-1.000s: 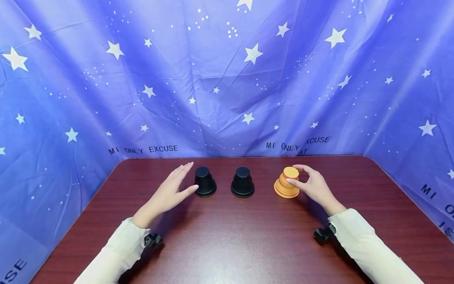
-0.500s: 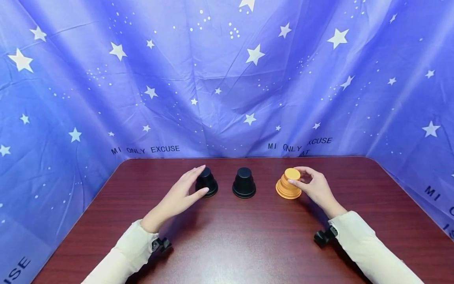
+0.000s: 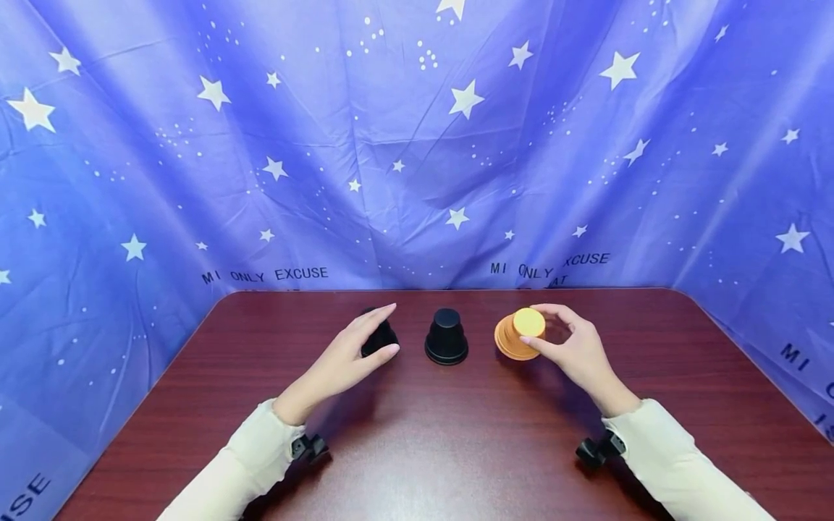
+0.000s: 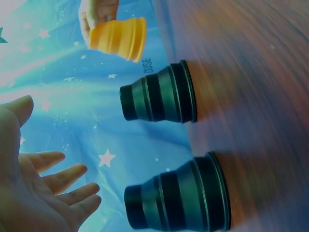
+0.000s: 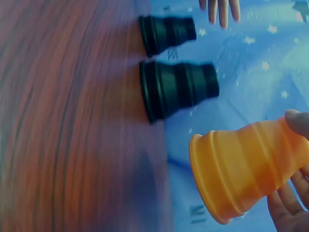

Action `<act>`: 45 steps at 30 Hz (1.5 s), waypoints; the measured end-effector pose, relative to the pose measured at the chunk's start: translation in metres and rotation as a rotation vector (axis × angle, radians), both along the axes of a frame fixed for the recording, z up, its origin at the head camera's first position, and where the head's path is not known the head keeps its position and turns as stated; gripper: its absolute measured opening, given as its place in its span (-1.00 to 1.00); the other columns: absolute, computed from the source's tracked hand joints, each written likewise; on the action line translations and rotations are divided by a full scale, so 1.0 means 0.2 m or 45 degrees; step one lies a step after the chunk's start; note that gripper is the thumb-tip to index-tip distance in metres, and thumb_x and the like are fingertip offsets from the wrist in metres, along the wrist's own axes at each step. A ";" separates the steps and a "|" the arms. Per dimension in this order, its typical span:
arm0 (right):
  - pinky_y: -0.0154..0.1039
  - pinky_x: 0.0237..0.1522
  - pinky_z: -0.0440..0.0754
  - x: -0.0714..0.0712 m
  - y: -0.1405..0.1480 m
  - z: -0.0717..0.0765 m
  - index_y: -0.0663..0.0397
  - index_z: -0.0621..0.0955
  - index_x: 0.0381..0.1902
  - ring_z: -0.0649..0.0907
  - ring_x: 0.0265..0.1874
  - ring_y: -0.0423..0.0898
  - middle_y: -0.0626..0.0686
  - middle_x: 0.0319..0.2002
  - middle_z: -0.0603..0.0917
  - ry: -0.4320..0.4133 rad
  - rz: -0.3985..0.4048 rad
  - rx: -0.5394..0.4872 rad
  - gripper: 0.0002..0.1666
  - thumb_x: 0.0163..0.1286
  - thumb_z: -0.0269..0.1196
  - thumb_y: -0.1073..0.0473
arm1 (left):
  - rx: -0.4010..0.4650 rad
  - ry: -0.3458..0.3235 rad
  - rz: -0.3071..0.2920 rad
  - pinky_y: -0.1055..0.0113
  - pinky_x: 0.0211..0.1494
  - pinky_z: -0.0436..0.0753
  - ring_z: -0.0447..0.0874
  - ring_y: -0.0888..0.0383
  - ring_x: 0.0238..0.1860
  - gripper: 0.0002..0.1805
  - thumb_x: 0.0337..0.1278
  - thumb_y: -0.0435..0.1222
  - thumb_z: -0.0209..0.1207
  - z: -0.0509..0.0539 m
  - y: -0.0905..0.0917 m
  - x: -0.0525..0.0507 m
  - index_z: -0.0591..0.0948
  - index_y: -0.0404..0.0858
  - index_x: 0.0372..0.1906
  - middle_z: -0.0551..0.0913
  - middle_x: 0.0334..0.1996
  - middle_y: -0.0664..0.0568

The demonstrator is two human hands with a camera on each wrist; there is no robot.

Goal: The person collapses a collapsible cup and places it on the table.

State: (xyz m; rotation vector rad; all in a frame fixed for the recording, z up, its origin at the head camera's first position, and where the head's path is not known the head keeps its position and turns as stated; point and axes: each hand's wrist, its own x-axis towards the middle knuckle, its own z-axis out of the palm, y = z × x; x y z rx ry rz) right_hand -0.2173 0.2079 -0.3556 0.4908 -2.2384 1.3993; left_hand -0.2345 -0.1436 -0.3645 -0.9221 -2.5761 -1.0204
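Orange stepped cup (image 5: 236, 164), one: tapered, ringed, narrow end up, wide rim down and tilted; held clear of the table (image 3: 423, 434), on the right of the row. Probably light, thin-walled and somewhat soft, in a matte, rubbery material that likely grips well and is unlikely to break; hard squeezing may dent or fold the steps. Best hold: the narrow band near the top, where thumb and fingers lie at present.

Right hand (image 3: 576, 347): thumb and fingers pinch the orange cup from opposite sides at its narrow end.

Middle black stepped cup (image 3: 446, 336), one: same form, upright on its wide rim, untouched.

Left black stepped cup (image 4: 176, 195), one: matching the middle one, standing on the table, partly hidden by the left hand in the head view. Likely equally light; graspable round its upper band.

Left hand (image 3: 345, 354): holds nothing; fingers extended, thumb spread wide, near the left black cup but apart from it in the left wrist view.

Backdrop: blue-violet star-printed cloth (image 3: 404, 130), behind the table.
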 end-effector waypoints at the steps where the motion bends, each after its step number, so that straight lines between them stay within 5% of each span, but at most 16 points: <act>1: -0.51 -0.21 0.56 0.00 -0.01 0.00 0.45 0.55 -0.06 0.60 -0.25 -0.37 0.27 -0.21 0.64 0.017 0.025 -0.014 -0.46 -0.09 0.41 0.55 | 0.005 -0.005 -0.001 0.02 0.37 0.22 0.19 0.07 0.37 -0.32 0.24 -0.08 0.15 0.00 0.01 0.00 0.24 -0.07 0.42 0.30 0.36 0.04; 16: -0.49 -0.07 0.50 0.02 -0.18 -0.01 0.19 0.57 -0.01 0.61 -0.14 -0.28 0.04 -0.11 0.63 0.107 0.253 -0.107 -0.32 -0.19 0.49 0.52 | 0.090 -0.070 -0.036 0.13 0.36 0.27 0.24 0.19 0.35 -0.36 0.28 -0.04 0.10 0.04 0.10 -0.04 0.27 -0.15 0.40 0.35 0.33 0.05; 28: -0.37 0.08 0.48 0.04 -0.29 -0.01 0.17 0.56 -0.02 0.55 -0.01 -0.20 0.03 -0.08 0.61 0.146 0.377 -0.062 -0.35 -0.15 0.52 0.42 | 0.156 -0.052 -0.119 0.06 0.26 0.39 0.41 0.00 0.23 -0.38 0.28 -0.18 0.12 0.03 0.20 -0.06 0.27 -0.27 0.38 0.46 0.24 -0.09; 38: -0.35 0.08 0.50 0.07 -0.35 0.00 0.18 0.57 -0.04 0.55 0.01 -0.15 0.06 -0.06 0.59 0.132 0.461 -0.119 -0.36 -0.16 0.50 0.47 | 0.256 -0.240 -0.140 0.17 0.22 0.46 0.48 0.08 0.19 -0.42 0.33 -0.16 0.07 0.00 0.27 -0.08 0.29 -0.29 0.36 0.55 0.14 -0.11; 45: -0.37 0.07 0.51 0.06 -0.38 -0.04 0.23 0.56 -0.02 0.54 0.01 -0.19 0.11 -0.06 0.58 0.147 0.516 -0.116 -0.36 -0.14 0.49 0.47 | 0.239 -0.268 -0.090 0.30 0.07 0.57 0.61 0.15 0.03 -0.54 0.35 -0.17 0.05 -0.01 0.29 -0.08 0.46 -0.32 0.24 0.64 0.03 -0.05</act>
